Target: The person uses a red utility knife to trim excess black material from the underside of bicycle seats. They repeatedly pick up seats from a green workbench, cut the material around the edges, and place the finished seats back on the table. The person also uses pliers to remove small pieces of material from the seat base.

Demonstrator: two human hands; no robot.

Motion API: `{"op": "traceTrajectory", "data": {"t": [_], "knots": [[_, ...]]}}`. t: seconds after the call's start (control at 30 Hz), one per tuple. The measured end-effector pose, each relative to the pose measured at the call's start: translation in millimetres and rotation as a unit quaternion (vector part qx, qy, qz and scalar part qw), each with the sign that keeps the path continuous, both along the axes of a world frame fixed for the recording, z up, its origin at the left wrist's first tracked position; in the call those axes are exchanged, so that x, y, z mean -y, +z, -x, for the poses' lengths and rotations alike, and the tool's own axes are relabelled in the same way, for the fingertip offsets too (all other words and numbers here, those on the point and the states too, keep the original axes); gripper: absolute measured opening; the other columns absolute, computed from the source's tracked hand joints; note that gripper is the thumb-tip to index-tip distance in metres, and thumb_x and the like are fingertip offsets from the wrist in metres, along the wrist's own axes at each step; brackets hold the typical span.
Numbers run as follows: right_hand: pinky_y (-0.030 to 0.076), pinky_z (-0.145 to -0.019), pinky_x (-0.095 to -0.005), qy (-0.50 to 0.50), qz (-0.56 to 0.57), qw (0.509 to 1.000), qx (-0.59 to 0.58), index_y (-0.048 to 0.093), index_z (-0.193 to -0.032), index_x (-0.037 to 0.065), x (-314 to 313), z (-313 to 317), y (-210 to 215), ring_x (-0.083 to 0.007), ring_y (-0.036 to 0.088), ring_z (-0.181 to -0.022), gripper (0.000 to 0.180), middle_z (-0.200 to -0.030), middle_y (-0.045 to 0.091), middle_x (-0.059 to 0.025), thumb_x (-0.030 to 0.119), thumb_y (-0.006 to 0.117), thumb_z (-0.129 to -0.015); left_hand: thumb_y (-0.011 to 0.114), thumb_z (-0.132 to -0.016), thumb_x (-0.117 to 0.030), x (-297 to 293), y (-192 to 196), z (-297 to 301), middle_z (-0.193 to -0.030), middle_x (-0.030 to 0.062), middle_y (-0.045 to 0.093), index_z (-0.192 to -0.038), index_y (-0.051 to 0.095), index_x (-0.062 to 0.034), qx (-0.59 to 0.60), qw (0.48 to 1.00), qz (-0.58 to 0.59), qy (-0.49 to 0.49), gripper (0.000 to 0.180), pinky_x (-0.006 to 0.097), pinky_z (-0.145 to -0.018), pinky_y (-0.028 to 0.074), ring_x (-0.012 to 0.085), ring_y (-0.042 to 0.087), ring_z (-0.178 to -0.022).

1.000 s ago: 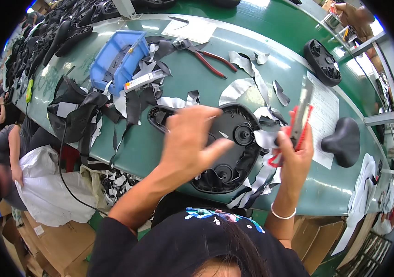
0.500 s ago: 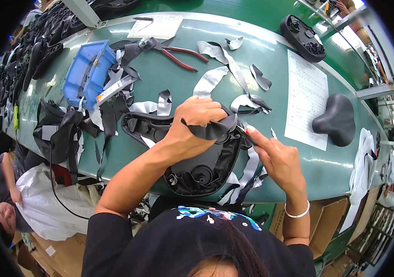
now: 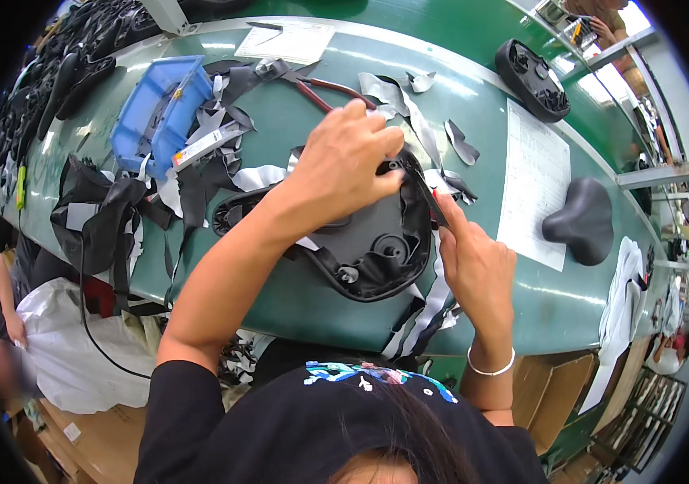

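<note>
The black bicycle saddle [image 3: 352, 242] lies underside up on the green table, its dark cover folded inward around the rim. My left hand [image 3: 348, 165] is closed over its upper side, gripping an edge of the black cover material; most of what it grips is hidden behind the fingers. My right hand [image 3: 477, 266] is closed on a slim dark knife [image 3: 439, 211], held against the saddle's right rim. Beyond my left hand lie red-handled pincers [image 3: 316, 95]. Black-and-white offcut strips [image 3: 425, 319] lie beside and under the saddle.
A blue bin [image 3: 159, 113] stands at left among scraps, with a black cover heap [image 3: 98, 214] nearer. At right are a printed sheet [image 3: 534, 185], a finished saddle [image 3: 582, 222] and white cloth [image 3: 622, 290]. Another saddle shell [image 3: 531, 81] lies far right. A person sits at lower left.
My left hand has moved up and slightly right, and the dark strip it held is now mostly hidden. The saddle has turned and shifted upward. My right hand has moved slightly down with the knife.
</note>
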State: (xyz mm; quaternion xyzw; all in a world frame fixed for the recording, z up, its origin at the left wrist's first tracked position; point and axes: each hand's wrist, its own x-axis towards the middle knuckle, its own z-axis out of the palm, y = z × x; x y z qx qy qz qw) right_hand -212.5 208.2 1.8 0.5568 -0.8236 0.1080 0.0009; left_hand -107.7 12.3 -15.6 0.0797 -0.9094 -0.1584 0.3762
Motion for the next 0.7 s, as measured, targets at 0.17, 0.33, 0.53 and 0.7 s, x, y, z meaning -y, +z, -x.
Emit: {"op": "traceTrajectory", "data": {"t": [0.17, 0.33, 0.53, 0.7], "knots": [[0.037, -0.041, -0.0415, 0.027, -0.053, 0.998, 0.010, 0.049, -0.133, 0.021, -33, -22, 11, -0.0290, 0.051, -0.040, 0.050, -0.053, 0.053, -0.0092, 0.016, 0.058, -0.085, 0.073, -0.073, -0.026, 15, -3, -4, -0.049, 0.0035, 0.043, -0.053, 0.052, -0.0055, -0.057, 0.971, -0.185, 0.142, 0.035, 0.036, -0.051, 0.038, 0.0197, 0.045, -0.051], [0.036, -0.044, -0.0396, 0.028, -0.083, 0.996, 0.005, 0.053, -0.129, 0.022, -19, -7, 24, -0.0285, 0.054, -0.046, 0.046, -0.057, 0.057, -0.0088, 0.015, 0.058, -0.084, 0.072, -0.068, -0.025, 15, -1, -27, -0.066, 0.0041, 0.049, -0.062, 0.059, -0.0063, 0.108, 0.992, -0.038, 0.053, 0.024, 0.038, -0.061, 0.042, 0.0222, 0.052, -0.068], [0.035, -0.044, -0.0388, 0.035, -0.083, 0.996, -0.012, 0.054, -0.129, 0.022, -18, -12, 24, -0.0278, 0.052, -0.045, 0.045, -0.056, 0.055, -0.0082, 0.016, 0.059, -0.084, 0.068, -0.070, -0.018, 16, -14, -24, -0.069, 0.0039, 0.050, -0.064, 0.065, -0.0084, -0.069, 0.978, -0.080, 0.181, 0.011, 0.035, -0.060, 0.042, 0.0222, 0.052, -0.069], [0.035, -0.042, -0.0392, 0.060, -0.107, 0.992, -0.019, 0.054, -0.128, 0.024, -42, -19, 32, -0.0265, 0.050, -0.040, 0.046, -0.052, 0.053, -0.0069, 0.019, 0.060, -0.083, 0.052, -0.094, -0.040, 31, -21, -34, -0.091, 0.0085, 0.063, -0.083, 0.068, -0.0036, -0.092, 0.773, -0.611, 0.147, 0.042, 0.031, -0.078, 0.042, 0.0164, 0.055, -0.089]]}}
